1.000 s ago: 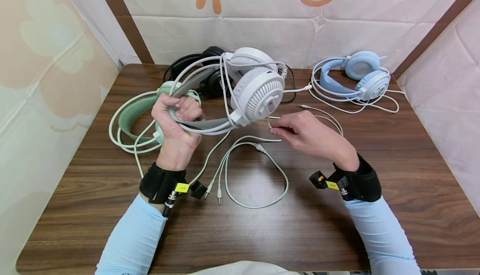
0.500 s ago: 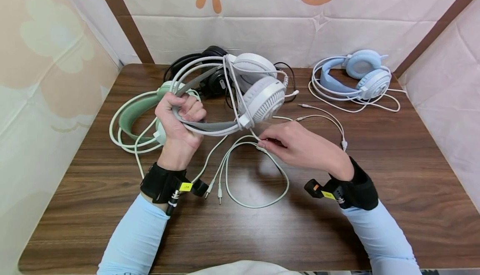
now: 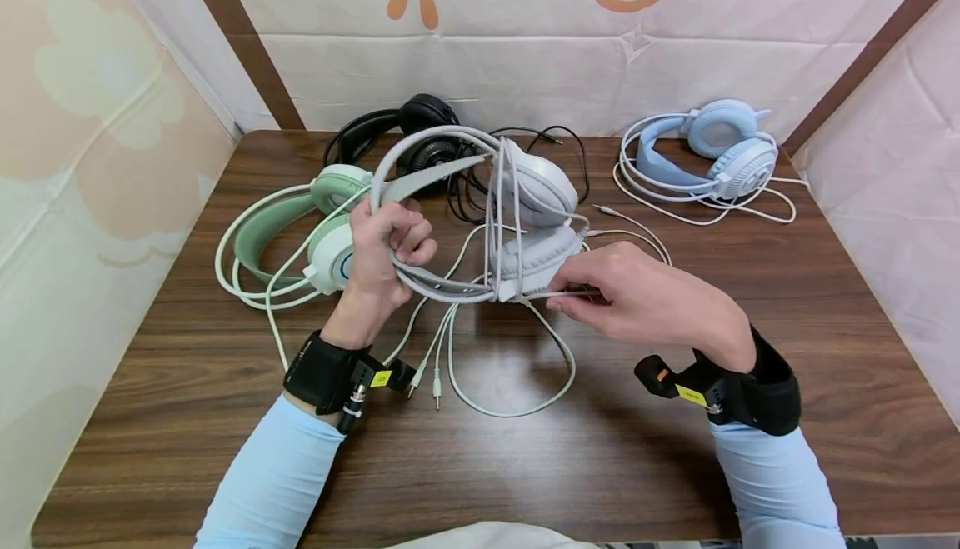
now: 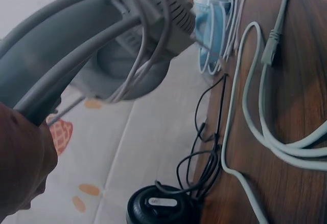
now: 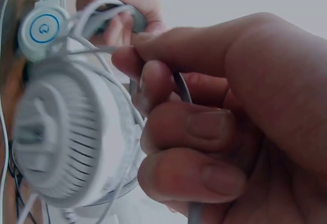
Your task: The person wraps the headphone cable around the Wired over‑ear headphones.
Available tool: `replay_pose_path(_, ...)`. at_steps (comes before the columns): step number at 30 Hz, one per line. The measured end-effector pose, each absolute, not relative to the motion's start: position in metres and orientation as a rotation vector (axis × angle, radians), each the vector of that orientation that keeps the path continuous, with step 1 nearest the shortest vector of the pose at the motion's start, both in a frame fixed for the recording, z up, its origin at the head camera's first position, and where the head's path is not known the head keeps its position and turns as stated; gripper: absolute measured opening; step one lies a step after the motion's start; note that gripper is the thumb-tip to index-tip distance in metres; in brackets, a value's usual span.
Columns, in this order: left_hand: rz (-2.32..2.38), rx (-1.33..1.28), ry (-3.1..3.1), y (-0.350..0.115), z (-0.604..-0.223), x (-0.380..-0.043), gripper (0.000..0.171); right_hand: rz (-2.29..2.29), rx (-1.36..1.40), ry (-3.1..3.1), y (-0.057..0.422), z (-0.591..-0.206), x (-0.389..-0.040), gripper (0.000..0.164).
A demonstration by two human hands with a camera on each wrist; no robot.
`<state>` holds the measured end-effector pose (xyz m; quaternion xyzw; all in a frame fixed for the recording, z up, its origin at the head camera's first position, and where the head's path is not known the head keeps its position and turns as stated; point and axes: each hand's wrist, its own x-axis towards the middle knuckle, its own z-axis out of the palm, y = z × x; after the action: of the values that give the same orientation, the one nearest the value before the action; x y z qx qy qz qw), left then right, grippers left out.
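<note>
My left hand (image 3: 390, 253) grips the headband of the white headphones (image 3: 542, 187), raised over the middle of the table. Turns of white cable (image 3: 495, 224) run around the headset beside the ear cups. Thumb and forefinger of my right hand (image 3: 637, 291) pinch that cable close to the nearer ear cup. In the right wrist view, the ridged ear cup (image 5: 76, 137) is left of the right hand's curled fingers (image 5: 189, 127). The left wrist view has the wound cable (image 4: 145, 40) crossing the ear cups, with the left hand (image 4: 25, 157) at the headband.
Green headphones (image 3: 262, 241) lie on the left, partly behind my left hand. Black headphones (image 3: 427, 116) with a tangled cable lie at the back. Light blue headphones (image 3: 738, 166) stand at back right. A loose pale cable (image 3: 573, 366) loops over the wooden table (image 3: 480, 466).
The white headphones have turned and come nearer and to the right in my left hand. My right hand moved left, then back right, carrying the pinched cable around the headset.
</note>
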<state>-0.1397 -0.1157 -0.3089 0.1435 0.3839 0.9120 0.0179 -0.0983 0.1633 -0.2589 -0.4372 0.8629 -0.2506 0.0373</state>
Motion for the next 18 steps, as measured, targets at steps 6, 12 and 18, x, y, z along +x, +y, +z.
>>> replay_pose_path(6, 2.642, 0.638, 1.322, -0.105, -0.313, -0.133, 0.025, -0.808, -1.380, 2.662, 0.173, -0.252, -0.094, 0.009)
replay_pose_path(12, 2.503, 0.593, 1.230, -0.103, -0.310, -0.128, 0.024, -0.961, -1.505, 2.769, 0.183, -0.247, -0.095, 0.024)
replay_pose_path(18, 2.377, 0.486, 1.038, -0.104, -0.307, -0.129, 0.054, -1.224, -1.616, 2.921, 0.196, -0.245, -0.110, 0.026)
